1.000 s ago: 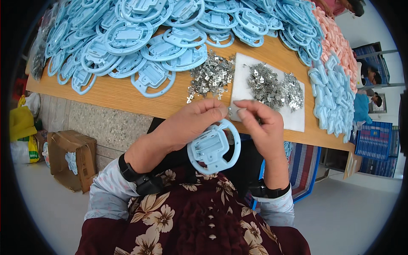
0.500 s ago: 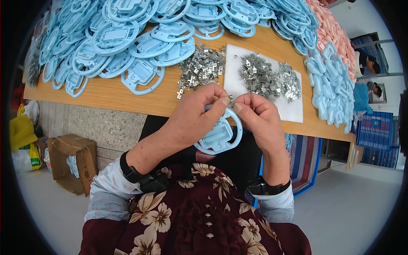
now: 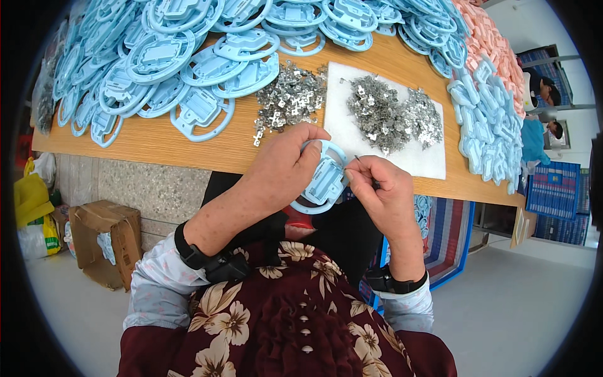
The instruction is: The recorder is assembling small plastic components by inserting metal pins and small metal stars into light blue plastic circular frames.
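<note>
On the left of the tabletop (image 3: 188, 141) lies a big heap of blue plastic rings (image 3: 157, 63). The left hand (image 3: 282, 166) has its grip closed around one blue ring part (image 3: 320, 182), held just off the tabletop's near edge. The right hand (image 3: 383, 191) pinches a tiny metal clip (image 3: 357, 158) against it. I think the clip could slip and drop to the floor, because it is so small.

Bare wooden table (image 3: 188, 141) strip ahead; metal clips (image 3: 289, 100) and blue rings (image 3: 157, 56) crowd beyond.
</note>
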Available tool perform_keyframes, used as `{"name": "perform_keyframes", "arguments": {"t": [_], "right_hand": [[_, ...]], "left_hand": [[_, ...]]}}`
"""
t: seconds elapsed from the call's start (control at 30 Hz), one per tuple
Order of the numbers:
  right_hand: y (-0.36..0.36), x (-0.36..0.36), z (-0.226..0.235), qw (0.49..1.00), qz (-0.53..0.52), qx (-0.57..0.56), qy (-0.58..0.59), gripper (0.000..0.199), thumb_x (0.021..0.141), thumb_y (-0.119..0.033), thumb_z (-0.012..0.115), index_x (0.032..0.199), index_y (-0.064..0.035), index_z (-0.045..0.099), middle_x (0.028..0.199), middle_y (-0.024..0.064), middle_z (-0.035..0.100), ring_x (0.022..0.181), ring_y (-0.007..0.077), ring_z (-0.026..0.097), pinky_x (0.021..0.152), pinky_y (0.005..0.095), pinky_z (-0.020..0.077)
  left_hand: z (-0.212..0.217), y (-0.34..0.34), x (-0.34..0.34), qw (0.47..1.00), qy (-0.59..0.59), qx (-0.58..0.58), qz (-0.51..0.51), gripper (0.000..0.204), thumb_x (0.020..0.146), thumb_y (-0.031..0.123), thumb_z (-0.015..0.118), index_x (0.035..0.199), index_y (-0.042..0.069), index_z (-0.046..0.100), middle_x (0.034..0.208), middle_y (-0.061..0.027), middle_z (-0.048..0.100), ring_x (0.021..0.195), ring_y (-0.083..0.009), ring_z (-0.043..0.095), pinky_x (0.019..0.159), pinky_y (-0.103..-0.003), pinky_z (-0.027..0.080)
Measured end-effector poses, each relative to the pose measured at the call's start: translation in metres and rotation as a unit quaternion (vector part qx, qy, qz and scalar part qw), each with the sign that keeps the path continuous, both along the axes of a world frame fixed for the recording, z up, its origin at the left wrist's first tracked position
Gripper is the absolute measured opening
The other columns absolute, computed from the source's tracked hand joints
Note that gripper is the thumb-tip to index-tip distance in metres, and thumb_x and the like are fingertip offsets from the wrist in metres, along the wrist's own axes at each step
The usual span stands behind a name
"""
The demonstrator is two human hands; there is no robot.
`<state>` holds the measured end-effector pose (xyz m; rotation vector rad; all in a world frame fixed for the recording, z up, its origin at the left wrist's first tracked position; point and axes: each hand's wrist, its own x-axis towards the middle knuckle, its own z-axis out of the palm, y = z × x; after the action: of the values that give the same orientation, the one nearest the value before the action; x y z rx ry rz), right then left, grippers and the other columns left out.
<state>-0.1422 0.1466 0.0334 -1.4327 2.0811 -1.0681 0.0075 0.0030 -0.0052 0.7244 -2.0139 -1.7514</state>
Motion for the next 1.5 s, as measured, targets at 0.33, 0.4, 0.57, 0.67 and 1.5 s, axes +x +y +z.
{"name": "perform_keyframes", "arguments": {"t": [0.33, 0.4, 0.57, 0.67, 1.5], "right_hand": [[-0.007, 0.013, 0.01, 0.98, 0.024, 0.032, 0.192, 0.013, 0.086, -0.013, 0.071, 0.085, -0.0048, 0.062, 0.076, 0.0143, 0.065, 0.07, 0.0341, 0.066, 0.061, 0.0401, 0.0523], [-0.01, 0.016, 0.007, 0.979, 0.016, 0.049, 0.199, 0.014, 0.088, -0.015, 0.069, 0.089, -0.0057, 0.059, 0.074, 0.0151, 0.064, 0.07, 0.0365, 0.065, 0.061, 0.0437, 0.0515], [-0.009, 0.016, 0.019, 0.992, -0.032, 0.117, 0.041, 0.012, 0.095, -0.015, 0.063, 0.101, -0.0051, 0.06, 0.079, 0.0175, 0.066, 0.072, 0.039, 0.065, 0.062, 0.0442, 0.0504], [0.002, 0.012, 0.017, 0.989, -0.053, 0.132, 0.032, 0.012, 0.099, -0.015, 0.058, 0.105, -0.0045, 0.06, 0.084, 0.0194, 0.068, 0.075, 0.0411, 0.066, 0.064, 0.0434, 0.0509], [0.014, 0.016, -0.007, 0.994, -0.008, 0.02, 0.103, 0.031, 0.088, -0.004, 0.066, 0.118, -0.0111, 0.07, 0.088, 0.0166, 0.071, 0.078, 0.0324, 0.071, 0.067, 0.0381, 0.0562]], "left_hand": [[0.004, 0.0, -0.002, 0.999, -0.033, 0.002, -0.012, 0.025, 0.097, 0.013, 0.058, 0.115, -0.003, 0.061, 0.089, -0.0085, 0.069, 0.078, -0.0126, 0.065, 0.068, -0.031, 0.053], [0.011, 0.0, -0.002, 0.999, -0.047, -0.007, -0.018, 0.029, 0.093, 0.014, 0.062, 0.116, -0.004, 0.06, 0.086, -0.0091, 0.069, 0.075, -0.0135, 0.065, 0.066, -0.031, 0.053], [0.01, 0.004, -0.001, 0.994, -0.055, -0.095, 0.002, 0.036, 0.088, 0.016, 0.069, 0.117, -0.004, 0.061, 0.084, -0.0124, 0.071, 0.072, -0.0161, 0.068, 0.066, -0.03, 0.054], [0.013, 0.001, -0.001, 0.996, -0.061, -0.063, -0.012, 0.035, 0.088, 0.018, 0.069, 0.115, -0.004, 0.062, 0.086, -0.0149, 0.072, 0.074, -0.0174, 0.07, 0.066, -0.031, 0.055], [0.004, -0.003, -0.001, 0.996, -0.04, -0.079, -0.013, 0.032, 0.096, 0.012, 0.047, 0.118, -0.005, 0.063, 0.099, -0.0179, 0.071, 0.088, -0.0234, 0.069, 0.08, -0.035, 0.054]]}}
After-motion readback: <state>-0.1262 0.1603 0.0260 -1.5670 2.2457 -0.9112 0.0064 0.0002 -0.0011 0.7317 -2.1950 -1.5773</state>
